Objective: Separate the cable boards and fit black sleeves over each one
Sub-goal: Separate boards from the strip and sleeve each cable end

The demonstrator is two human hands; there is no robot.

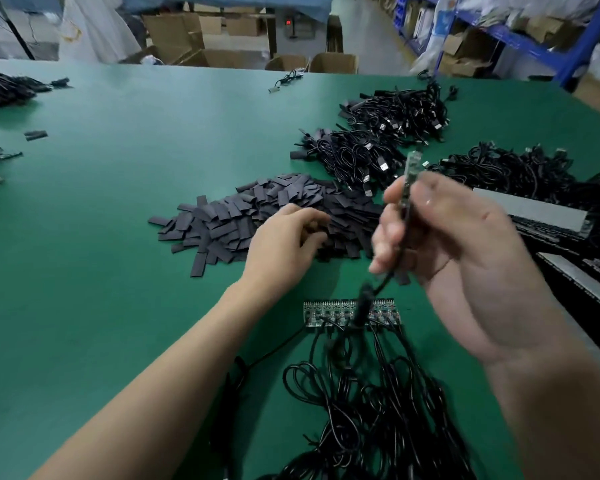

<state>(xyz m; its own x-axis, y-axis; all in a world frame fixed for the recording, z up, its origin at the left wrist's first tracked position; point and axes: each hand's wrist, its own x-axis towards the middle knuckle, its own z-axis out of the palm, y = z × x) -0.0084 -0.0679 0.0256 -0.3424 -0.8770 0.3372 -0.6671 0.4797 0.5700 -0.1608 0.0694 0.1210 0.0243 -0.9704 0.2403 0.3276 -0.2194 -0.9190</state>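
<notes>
Head view, down over flat green table mat (118, 202). Landmark: heap of flat black sleeve pieces (257, 209), mid-table.

Just right of heap and raised above it: right hand (465, 244), thumb and fingertips pinched on narrow green cable board (410, 174). Board near upright, top end free, thin black cable (385, 282) hanging from its lower end. Blurred, so exact finger placement unclear.

On near edge of heap: left hand (284, 244), fingers curled down among the sleeves. Cannot tell whether one sleeve is pinched, several, or none.

Nearer than heap, close to the body: strip of small green boards still joined side by side (329, 311), flat on the mat, each with its own lead running into a tangle of looped black cables (378, 410).

Beyond heap and to its right: piles of black cables with metal plugs (378, 150), some ends apparently sleeved.

Risks, as judged:
- Two stacked sleeves lifted as one, since pieces lie overlapped.
- Hanging cable crossing the joined strip; possible snag and drag of strip or tangle on any lift toward heap.
- Light fingertip pinch near board's lower half; likely twist or slip under push of a tight sleeve.
- Flattened sleeve mouth catching on board corner or parts, bending board at cable joint.
- Loose sleeves swept off heap by left wrist.
</notes>
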